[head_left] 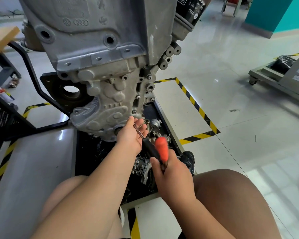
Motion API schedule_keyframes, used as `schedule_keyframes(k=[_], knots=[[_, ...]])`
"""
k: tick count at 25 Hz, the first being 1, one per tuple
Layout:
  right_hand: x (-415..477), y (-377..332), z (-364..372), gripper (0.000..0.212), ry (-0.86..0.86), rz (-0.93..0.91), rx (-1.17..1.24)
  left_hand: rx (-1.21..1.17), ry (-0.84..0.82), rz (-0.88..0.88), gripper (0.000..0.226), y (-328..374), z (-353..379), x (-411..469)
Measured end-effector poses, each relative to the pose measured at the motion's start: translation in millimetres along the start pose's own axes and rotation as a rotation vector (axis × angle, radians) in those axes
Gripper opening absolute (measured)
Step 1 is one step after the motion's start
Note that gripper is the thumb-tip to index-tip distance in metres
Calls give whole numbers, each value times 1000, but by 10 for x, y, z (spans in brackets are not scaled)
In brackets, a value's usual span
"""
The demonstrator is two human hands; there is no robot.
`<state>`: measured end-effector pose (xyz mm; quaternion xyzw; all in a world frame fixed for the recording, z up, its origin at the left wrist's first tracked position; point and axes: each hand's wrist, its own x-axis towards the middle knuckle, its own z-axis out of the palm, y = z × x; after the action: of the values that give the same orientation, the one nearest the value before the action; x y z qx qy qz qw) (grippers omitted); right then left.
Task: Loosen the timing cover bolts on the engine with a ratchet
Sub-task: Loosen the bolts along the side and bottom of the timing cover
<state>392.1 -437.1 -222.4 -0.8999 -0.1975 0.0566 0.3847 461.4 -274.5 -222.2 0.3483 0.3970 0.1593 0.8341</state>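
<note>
1. The engine (93, 40) is a grey casting that stands upright in the middle of the scene. Its cover (107, 107) forms the lower near face, ribbed and embossed, with small bolts (138, 97) spaced down its right edge.
2. The ratchet (148, 145) has a thin chrome shaft and a black grip with an orange part. It lies at the cover's lower right corner, slanting from far left to near right, over a black tray (152, 111) of loose metal parts.
3. The left hand (131, 135) is at the far end of the ratchet, just beside the cover's edge. Its thumb points up and its fingers are curled round the chrome shaft, which crosses the palm.
4. The right hand (173, 176) is nearer and to the right. Its fingers are wrapped tight round the near end of the grip, with the orange part sticking out beyond the thumb.
5. The ratchet's head is hidden behind the left fingers, so I cannot tell which bolt it sits on, or whether it sits on one at all. The orange part is blurred. The grip's near tip is hidden inside the right fist. The engine's top is cut off by the frame.
6. A wooden table (0, 38) is far left, yellow-black tape (195, 104) runs right of the tray, and a wheeled cart (274, 78) stands far right.
</note>
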Motion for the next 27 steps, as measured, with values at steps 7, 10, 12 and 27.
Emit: schedule_keyframes(k=[7, 10, 12, 27], knots=[[-35, -26, -104, 8, -26, 195, 570, -8, -45, -16, 26, 22, -36, -45], [-45, -28, -95, 10, -15, 178, 597, -18, -41, -14, 24, 57, -42, -54], [-24, -16, -110, 12, -2, 204, 629, 3, -40, -15, 23, 63, -51, -55], [30, 4, -78, 30, -48, 358, 885, 22, -100, -37, 25, 0, -4, -64]])
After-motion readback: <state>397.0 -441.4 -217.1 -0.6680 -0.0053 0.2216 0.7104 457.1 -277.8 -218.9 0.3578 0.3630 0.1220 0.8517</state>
